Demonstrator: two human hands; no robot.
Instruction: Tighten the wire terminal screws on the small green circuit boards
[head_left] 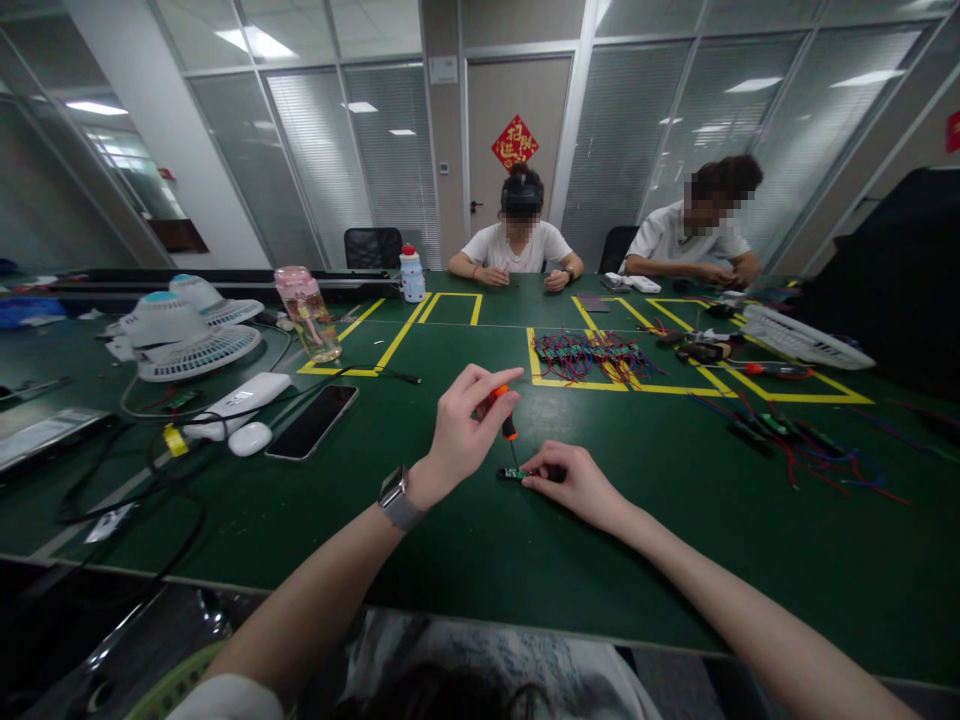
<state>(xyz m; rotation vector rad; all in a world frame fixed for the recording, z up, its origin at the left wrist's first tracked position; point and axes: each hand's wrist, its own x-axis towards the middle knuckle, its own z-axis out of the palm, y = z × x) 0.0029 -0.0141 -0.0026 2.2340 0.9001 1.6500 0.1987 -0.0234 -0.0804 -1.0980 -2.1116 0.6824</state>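
My left hand (pixel 472 420), with a watch on its wrist, is closed around the orange and black handle of a screwdriver (pixel 509 428). The shaft points down, and its tip is at a small green circuit board (pixel 513 474) on the table. The fingers of my right hand (pixel 574 475) grip the right end of this board and press it against the green tabletop. Part of the board is hidden under those fingers. A dark piece shows beneath my right hand, too covered to name.
Beyond my hands lies a heap of wired circuit boards (pixel 592 355) inside yellow tape. More wired boards (pixel 795 435) lie right, near a red-handled screwdriver (pixel 776 370). A phone (pixel 313 422), pink bottle (pixel 309 315) and white fans (pixel 187 325) stand left. Two people sit opposite.
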